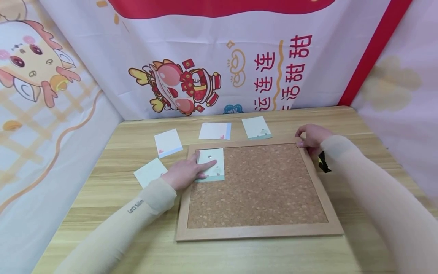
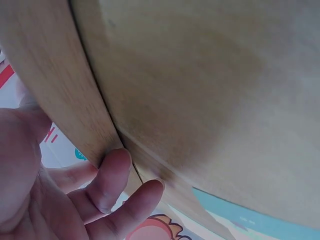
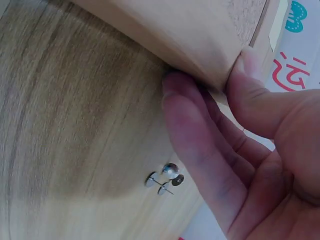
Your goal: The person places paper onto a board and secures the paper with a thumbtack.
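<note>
A wood-framed corkboard (image 1: 260, 190) lies on the table. At its upper left corner a pale green note sheet (image 1: 218, 152) is laid over the cork, with a small round silvery tack (image 1: 210, 156) near its top. My left hand (image 1: 186, 171) presses this sheet with the index finger stretched out. In the left wrist view, other fingers (image 2: 116, 170) of that hand touch the side of the wooden frame (image 2: 65, 95). My right hand (image 1: 313, 137) grips the upper right corner, thumb on top and fingers curled below the frame (image 3: 200, 45).
Loose note sheets (image 1: 167, 142) lie beyond and left of the board, another sheet (image 1: 215, 131) among them. Several metal tacks (image 3: 167, 177) are on the table (image 3: 75, 125) near my right hand. A black and yellow item (image 1: 323, 161) is partly hidden by the right sleeve. A printed cloth (image 1: 212, 68) hangs behind.
</note>
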### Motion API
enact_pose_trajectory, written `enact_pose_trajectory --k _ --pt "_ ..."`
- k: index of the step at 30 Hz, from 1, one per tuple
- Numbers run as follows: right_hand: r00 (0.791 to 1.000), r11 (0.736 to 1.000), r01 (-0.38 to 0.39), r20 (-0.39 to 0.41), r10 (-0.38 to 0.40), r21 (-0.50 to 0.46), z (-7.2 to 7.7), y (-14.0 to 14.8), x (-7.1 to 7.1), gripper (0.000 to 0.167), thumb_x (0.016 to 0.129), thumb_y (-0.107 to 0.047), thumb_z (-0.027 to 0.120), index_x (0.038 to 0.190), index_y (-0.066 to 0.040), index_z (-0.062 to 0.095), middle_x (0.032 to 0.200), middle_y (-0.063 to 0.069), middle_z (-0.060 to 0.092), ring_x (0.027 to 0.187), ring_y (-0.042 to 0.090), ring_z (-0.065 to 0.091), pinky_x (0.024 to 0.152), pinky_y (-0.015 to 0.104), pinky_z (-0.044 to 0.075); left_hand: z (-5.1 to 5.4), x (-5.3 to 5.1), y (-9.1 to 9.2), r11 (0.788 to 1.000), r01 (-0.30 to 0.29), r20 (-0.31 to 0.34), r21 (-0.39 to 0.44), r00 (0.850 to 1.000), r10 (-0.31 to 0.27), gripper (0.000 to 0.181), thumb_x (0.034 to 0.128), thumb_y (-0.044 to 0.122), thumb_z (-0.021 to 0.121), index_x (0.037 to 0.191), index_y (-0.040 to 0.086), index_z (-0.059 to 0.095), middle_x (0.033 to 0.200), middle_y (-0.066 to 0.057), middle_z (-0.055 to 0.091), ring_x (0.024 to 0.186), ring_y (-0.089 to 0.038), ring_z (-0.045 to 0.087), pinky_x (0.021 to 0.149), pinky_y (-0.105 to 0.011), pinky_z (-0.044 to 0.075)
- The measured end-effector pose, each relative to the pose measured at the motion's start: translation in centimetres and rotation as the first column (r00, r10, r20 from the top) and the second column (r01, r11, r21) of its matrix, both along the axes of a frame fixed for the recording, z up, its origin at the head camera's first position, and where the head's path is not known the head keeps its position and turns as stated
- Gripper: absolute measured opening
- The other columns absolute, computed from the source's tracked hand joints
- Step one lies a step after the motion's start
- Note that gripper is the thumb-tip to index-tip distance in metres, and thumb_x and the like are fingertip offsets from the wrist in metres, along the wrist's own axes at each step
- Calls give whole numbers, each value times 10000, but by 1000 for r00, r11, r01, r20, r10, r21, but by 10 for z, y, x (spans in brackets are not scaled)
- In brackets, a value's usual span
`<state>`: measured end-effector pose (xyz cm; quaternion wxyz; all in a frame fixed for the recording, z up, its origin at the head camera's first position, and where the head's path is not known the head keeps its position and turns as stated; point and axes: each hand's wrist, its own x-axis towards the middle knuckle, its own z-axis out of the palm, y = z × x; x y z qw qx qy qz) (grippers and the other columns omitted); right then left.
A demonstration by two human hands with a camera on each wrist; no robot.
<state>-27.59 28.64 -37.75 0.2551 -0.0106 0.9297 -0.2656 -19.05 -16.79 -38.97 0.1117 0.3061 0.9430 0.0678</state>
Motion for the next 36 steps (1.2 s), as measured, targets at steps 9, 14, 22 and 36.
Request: enact_pose_trajectory --k 9,14,22,36 --pt "998 998 53 35 -52 -27 -4 9 -1 413 969 -151 649 1348 -73 506 999 242 572 649 258 658 596 404 574 1 -2 -1 997 -52 83 53 995 47 550 1001 362 545 1527 342 383 1598 -260 168 1235 -490 500 961 -598 431" --pt "998 998 54 33 -54 -15 -3 7 0 407 968 -141 649 1346 -68 516 1011 241 552 636 234 647 590 385 572 0 -5 -10 998 -41 67 48 997 38 604 980 397 597 1533 264 395 1584 -237 240 1301 -431 464 989 -569 421" --pt "999 998 52 17 -52 -24 -2 3 1 341 975 -111 631 1294 -54 523 994 236 554 640 237 642 577 381 569 22 -15 -56 968 -184 -46 173 980 195 468 919 240 728 1337 59 619 1269 -167 641 1175 -363 583 987 -535 430" --pt "999 999 42 29 -41 -18 -1 3 -3 302 973 -102 630 1253 -44 530 970 231 571 659 263 653 590 388 569 24 -3 -159 903 -430 143 3 894 425 886 848 420 769 1416 -142 385 1271 -405 511 1143 -548 511 922 -666 393"
